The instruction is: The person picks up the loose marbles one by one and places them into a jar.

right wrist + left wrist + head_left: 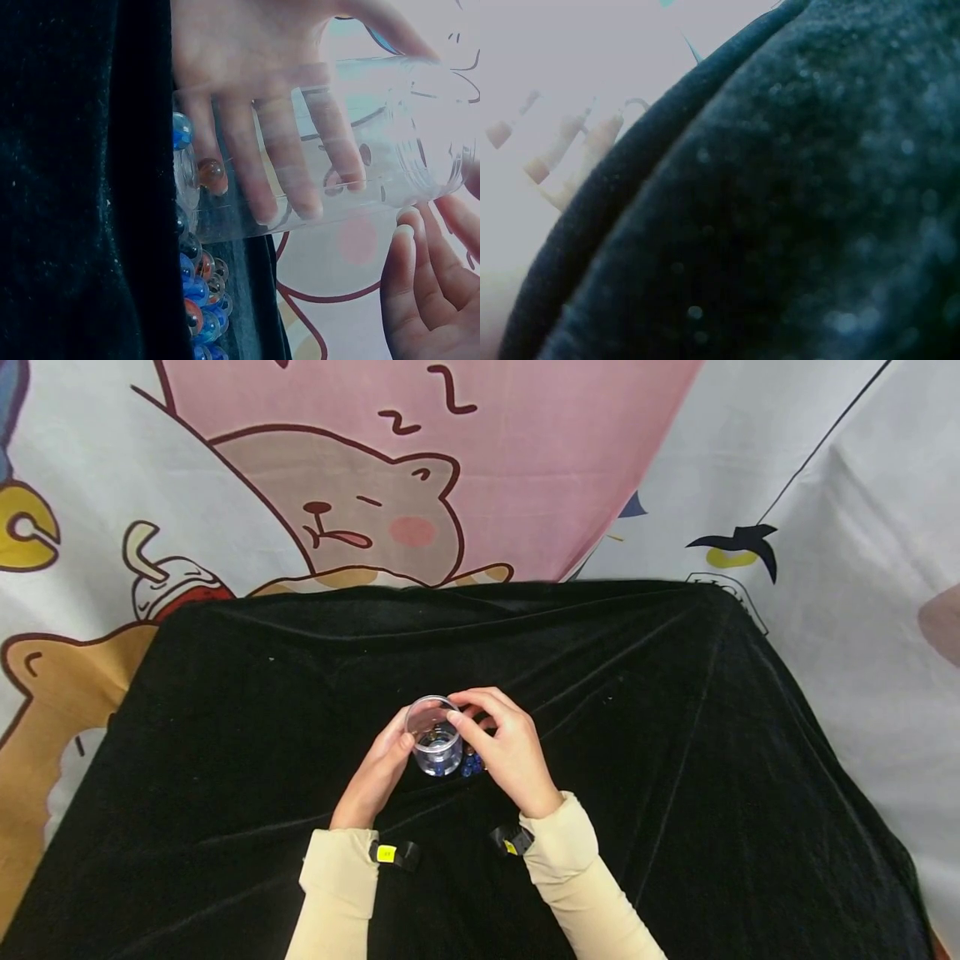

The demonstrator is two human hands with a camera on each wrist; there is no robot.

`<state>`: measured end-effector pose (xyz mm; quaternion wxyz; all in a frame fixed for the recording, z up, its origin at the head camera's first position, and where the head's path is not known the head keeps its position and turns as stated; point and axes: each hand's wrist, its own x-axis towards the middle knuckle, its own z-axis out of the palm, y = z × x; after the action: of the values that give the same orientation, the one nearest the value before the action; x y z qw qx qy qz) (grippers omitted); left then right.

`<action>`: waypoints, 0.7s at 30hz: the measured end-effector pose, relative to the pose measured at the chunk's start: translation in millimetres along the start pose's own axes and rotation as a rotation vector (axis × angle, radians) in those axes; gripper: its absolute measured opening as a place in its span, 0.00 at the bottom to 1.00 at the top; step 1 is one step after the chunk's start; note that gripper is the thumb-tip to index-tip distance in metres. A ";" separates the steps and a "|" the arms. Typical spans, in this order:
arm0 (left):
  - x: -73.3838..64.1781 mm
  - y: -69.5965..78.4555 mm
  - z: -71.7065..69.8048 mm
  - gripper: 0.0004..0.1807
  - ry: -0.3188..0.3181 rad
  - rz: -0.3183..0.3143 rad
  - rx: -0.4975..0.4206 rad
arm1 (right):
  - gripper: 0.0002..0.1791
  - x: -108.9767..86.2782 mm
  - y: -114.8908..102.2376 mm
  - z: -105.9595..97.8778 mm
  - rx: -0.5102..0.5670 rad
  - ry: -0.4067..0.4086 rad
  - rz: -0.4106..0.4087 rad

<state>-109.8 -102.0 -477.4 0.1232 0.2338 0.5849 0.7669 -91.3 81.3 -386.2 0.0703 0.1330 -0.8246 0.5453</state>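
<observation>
A clear plastic jar (438, 758) stands upright on the black cloth. My left hand (381, 770) holds it from the left, thumb near the top and fingers spread along the far side, seen through the wall in the right wrist view. My right hand (510, 745) grips the jar's round top from the right, its thumb over the edge and fingers beside the rim (427, 161). Blue marbles (472, 765) lie on the cloth against the jar's right side, partly under my right hand. An amber marble (211, 174) shows at the bottom of the jar.
Black velvet cloth (247, 760) covers the table, with soft folds. Behind it hangs a cartoon-printed curtain (540, 468). In the right wrist view, several blue and orange marbles (202, 300) sit heaped beside the jar. The left wrist view shows mostly blurred cloth (780, 225).
</observation>
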 end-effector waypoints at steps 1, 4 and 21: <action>0.0 -0.1 0.2 0.23 -0.001 0.002 -0.003 | 0.12 -0.1 0.2 0.0 0.000 -0.003 0.004; -0.1 -0.7 0.4 0.23 -0.003 0.009 -0.005 | 0.12 0.0 0.1 -0.2 0.007 -0.010 0.005; 0.3 -0.5 0.4 0.25 -0.007 0.020 0.004 | 0.11 2.5 14.3 -1.8 -0.007 -0.042 -0.020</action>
<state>-109.9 -101.4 -477.7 0.1171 0.2426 0.5837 0.7660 -97.9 87.8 -397.4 0.0591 0.1525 -0.8265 0.5386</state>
